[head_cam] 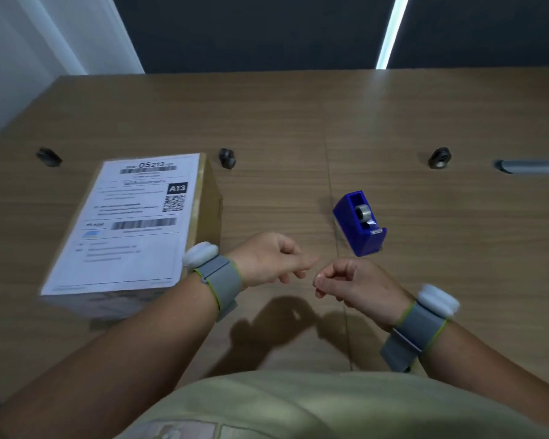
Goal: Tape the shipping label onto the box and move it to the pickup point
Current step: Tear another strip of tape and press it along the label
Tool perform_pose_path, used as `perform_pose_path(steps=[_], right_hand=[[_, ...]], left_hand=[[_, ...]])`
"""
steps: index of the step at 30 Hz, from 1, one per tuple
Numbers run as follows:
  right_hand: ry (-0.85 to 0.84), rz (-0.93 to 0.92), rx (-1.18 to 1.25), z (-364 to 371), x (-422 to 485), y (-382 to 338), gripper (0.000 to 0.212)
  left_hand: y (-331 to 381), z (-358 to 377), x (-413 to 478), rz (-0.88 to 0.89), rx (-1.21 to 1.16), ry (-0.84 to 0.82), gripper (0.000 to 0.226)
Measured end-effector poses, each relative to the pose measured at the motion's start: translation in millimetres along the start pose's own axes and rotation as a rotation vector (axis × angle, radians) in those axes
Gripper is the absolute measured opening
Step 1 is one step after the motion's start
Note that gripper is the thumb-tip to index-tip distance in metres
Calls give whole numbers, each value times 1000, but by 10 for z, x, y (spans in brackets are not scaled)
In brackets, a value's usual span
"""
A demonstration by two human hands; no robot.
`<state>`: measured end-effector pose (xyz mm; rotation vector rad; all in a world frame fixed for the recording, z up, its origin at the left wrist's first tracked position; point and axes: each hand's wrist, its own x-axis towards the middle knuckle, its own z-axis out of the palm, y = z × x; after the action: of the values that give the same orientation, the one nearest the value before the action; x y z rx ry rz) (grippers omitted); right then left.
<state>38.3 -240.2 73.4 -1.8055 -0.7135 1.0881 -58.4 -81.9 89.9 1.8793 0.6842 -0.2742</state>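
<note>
A brown cardboard box (205, 198) stands on the left of the wooden table (298, 122). A white shipping label (127, 223) with barcodes and a QR code lies flat on its top. A blue tape dispenser (360, 224) sits right of the middle, its cutter end toward me. My left hand (271, 258) and my right hand (352, 285) hover above the table between box and dispenser, fingertips almost touching. Both are pinched on what looks like a short strip of clear tape (317, 275), which barely shows.
Three dark round fittings (227, 158) lie in a row across the table, the others at the far left (49, 156) and the right (439, 157). A grey bar-shaped object (530, 167) lies at the right edge. A dark wall runs behind the table.
</note>
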Motion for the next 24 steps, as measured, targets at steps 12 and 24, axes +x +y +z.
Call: perform_pose_path(steps=[12, 24], right_hand=[[-77, -32, -236, 1318, 284, -719, 11], [-277, 16, -372, 2572, 1041, -1451, 15]], left_hand=[[-785, -940, -1025, 57, 67, 430, 14], [-1870, -1826, -1596, -46, -198, 704, 16]])
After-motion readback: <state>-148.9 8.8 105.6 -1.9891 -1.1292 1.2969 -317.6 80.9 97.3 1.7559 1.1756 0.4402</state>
